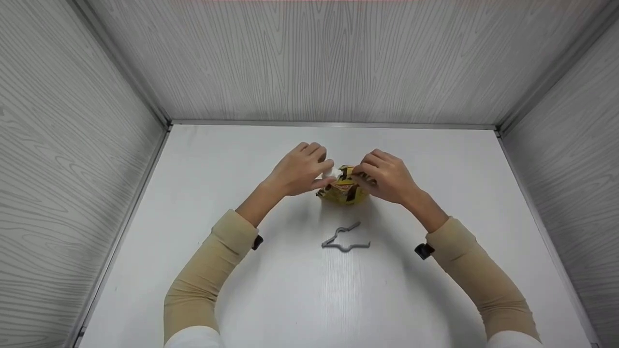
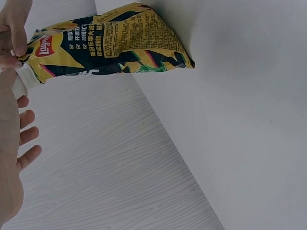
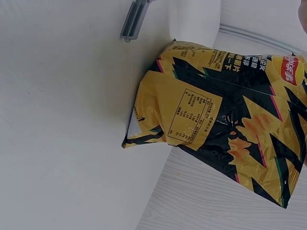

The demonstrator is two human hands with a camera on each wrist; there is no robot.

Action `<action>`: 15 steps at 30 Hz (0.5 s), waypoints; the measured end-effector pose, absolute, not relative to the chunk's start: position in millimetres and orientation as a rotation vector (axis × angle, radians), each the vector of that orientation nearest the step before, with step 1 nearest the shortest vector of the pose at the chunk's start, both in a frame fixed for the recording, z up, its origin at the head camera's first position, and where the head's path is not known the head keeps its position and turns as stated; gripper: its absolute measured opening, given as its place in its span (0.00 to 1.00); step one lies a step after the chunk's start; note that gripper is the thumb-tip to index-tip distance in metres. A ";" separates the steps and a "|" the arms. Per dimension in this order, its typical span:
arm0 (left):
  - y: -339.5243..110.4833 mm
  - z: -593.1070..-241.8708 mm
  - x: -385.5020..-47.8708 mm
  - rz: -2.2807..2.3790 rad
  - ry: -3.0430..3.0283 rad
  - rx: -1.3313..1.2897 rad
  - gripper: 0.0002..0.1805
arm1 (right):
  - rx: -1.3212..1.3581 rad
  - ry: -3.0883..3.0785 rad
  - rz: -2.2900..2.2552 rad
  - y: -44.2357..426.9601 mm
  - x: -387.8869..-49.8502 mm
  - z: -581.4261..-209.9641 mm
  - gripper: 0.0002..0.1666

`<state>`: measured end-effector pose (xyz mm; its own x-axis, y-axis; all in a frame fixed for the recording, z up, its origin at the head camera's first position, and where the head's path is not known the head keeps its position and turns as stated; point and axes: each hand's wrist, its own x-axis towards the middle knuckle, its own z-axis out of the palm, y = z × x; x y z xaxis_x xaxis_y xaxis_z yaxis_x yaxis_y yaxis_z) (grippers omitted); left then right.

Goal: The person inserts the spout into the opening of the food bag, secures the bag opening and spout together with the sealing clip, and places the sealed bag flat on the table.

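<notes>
A yellow-and-black Lay's chip bag [image 1: 346, 192] stands upright on the white table, its printed panels large in the left wrist view and the right wrist view. At the bag's top right, my right hand [image 1: 387, 176] pinches the upper edge. On the other side my left hand [image 1: 301, 170] holds a white, cap-like round piece [image 2: 25, 80] between thumb and index finger, against the bag's top. The other left fingers [image 2: 29, 135] extend past it. How the white piece meets the bag is partly hidden. Nearer me lies a grey hinged bag clip [image 1: 344, 246], spread apart.
The white tabletop [image 1: 271, 299] carries the bag and clip. Grey wood-grain panels [image 1: 309, 63] enclose it at the back and both sides, with a metal strip [image 1: 333, 125] along the rear edge. A dark wrist camera [image 1: 424, 251] sits at the right sleeve.
</notes>
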<state>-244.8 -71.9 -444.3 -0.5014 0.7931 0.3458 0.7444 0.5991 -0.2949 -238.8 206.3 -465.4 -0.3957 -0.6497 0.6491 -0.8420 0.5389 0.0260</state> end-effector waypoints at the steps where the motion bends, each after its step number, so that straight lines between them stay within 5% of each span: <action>1: -71.9 -444.1 -245.0 0.147 -2.386 -1.225 0.25 | 1.199 -2.168 0.412 206.3 -238.8 -465.4 0.09; 15: -71.8 -443.4 -246.8 0.158 -2.378 -1.222 0.26 | 1.214 -2.132 0.398 206.0 -240.3 -467.5 0.10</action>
<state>-246.8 -71.8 -443.4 -0.5005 0.7937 0.3456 0.7411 0.5992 -0.3029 -240.3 206.0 -467.5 -0.3648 -0.6536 0.6631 -0.8487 0.5264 0.0520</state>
